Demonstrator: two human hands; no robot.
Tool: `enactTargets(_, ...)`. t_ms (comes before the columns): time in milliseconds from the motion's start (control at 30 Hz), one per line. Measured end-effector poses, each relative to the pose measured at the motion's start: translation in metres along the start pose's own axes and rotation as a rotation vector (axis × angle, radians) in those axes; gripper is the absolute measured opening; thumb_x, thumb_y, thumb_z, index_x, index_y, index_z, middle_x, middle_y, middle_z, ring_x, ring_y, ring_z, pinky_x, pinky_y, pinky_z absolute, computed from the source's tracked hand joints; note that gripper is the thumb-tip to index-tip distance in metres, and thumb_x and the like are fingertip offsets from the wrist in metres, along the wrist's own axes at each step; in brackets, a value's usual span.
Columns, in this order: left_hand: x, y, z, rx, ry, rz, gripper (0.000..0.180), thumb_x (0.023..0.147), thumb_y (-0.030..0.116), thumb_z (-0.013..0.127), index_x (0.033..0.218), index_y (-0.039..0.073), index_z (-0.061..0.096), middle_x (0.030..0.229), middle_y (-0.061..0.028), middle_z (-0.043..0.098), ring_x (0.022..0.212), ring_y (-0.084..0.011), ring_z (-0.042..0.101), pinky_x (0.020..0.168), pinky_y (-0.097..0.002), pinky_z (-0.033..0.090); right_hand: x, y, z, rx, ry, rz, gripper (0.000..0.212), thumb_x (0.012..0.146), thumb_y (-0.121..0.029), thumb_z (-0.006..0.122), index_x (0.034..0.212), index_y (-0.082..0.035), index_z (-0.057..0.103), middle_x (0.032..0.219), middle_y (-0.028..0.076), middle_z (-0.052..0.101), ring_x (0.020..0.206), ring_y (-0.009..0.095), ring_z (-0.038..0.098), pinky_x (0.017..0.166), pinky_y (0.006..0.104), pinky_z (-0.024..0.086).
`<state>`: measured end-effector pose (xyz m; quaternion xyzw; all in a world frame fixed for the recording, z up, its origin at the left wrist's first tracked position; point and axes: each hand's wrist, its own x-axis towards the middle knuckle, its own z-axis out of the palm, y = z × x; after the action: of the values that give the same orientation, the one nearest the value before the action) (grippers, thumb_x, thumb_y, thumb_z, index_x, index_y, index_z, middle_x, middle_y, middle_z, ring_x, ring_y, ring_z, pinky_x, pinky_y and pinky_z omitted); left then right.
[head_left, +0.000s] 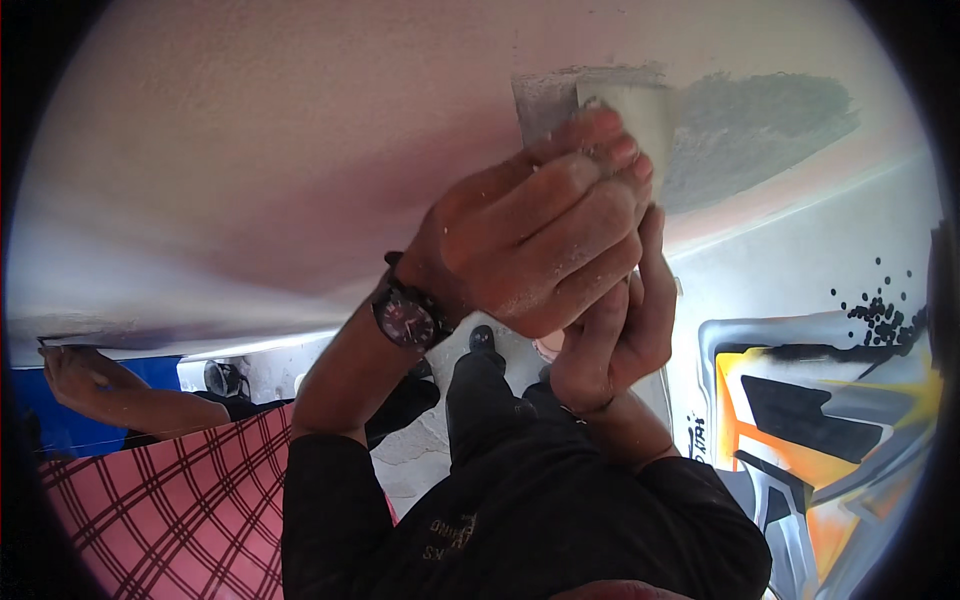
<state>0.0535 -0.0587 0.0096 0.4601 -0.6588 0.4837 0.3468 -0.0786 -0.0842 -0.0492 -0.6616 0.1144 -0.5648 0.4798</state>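
My left hand [550,235], with a dark watch [408,315] on its wrist, is raised to the pinkish wall surface [300,130]. Its fingers are curled and its fingertips bunch against a pale flat piece [645,125], whose kind I cannot make out. Partly behind it is my right hand [620,335], fingers bent upward toward the same spot; what they grip is hidden. Around the pale piece, the wall carries a rough grey patch [760,130] to the right and a smaller grey square [545,105] to the left.
At the left, another person's hand [85,380] reaches up to the wall, near a pink checked garment [180,500]. A painted wall [810,420] in orange, black and white stands at the right. Below me are the pale floor [410,460] and a dark shoe [482,338].
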Motion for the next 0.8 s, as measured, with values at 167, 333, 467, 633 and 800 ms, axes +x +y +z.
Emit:
enactTargets(167, 0.001, -0.002, 0.004, 0.005, -0.069, -0.001, 0.014, 0.077, 0.005, 0.077, 0.090, 0.000, 0.075, 0.096, -0.0060, 0.071, 0.093, -0.0188, 0.068, 0.092, -0.0380, 0.061, 0.003, 0.001, -0.008, 0.011, -0.032, 0.055, 0.046, 0.099, -0.007, 0.044, 0.140, 0.014, 0.044, 0.065, 0.004, 0.061, 0.058, 0.005, 0.051, 0.058, 0.0189, 0.043)
enactTargets(333, -0.006, 0.002, -0.005, -0.021, -0.084, -0.089, 0.012, 0.077, 0.004, 0.077, 0.089, 0.001, 0.075, 0.096, -0.0055, 0.071, 0.093, -0.0194, 0.069, 0.091, -0.0376, 0.062, 0.013, 0.020, -0.002, -0.247, -0.032, -0.233, 0.046, 0.098, -0.006, 0.045, 0.138, 0.015, 0.045, 0.085, 0.016, 0.070, 0.072, 0.014, 0.065, 0.071, 0.0247, 0.052)
enactTargets(467, -0.005, 0.003, -0.010, 0.011, 0.000, -0.041, 0.014, 0.075, 0.003, 0.079, 0.089, 0.001, 0.075, 0.096, -0.0060, 0.071, 0.093, -0.0185, 0.069, 0.091, -0.0374, 0.062, -0.004, -0.014, -0.015, 0.099, -0.173, 0.253, 0.044, 0.097, -0.005, 0.045, 0.135, 0.018, 0.046, 0.126, 0.034, 0.060, 0.106, 0.030, 0.068, 0.087, 0.0327, 0.054)
enactTargets(633, 0.002, 0.005, -0.010, 0.030, 0.037, -0.053, 0.015, 0.076, 0.003, 0.080, 0.090, 0.002, 0.075, 0.097, -0.0058, 0.071, 0.093, -0.0176, 0.069, 0.090, -0.0369, 0.062, 0.006, -0.001, -0.002, -0.087, -0.054, -0.182, 0.045, 0.097, -0.005, 0.045, 0.135, 0.018, 0.046, 0.124, 0.033, 0.062, 0.099, 0.024, 0.069, 0.084, 0.0302, 0.054)
enactTargets(800, -0.001, 0.007, -0.006, 0.028, 0.020, -0.079, 0.014, 0.077, 0.003, 0.079, 0.090, 0.002, 0.075, 0.097, -0.0051, 0.071, 0.095, -0.0180, 0.070, 0.091, -0.0372, 0.062, 0.009, -0.005, -0.006, -0.161, -0.102, -0.087, 0.045, 0.097, -0.004, 0.044, 0.136, 0.018, 0.045, 0.123, 0.032, 0.063, 0.097, 0.023, 0.069, 0.083, 0.0292, 0.054)
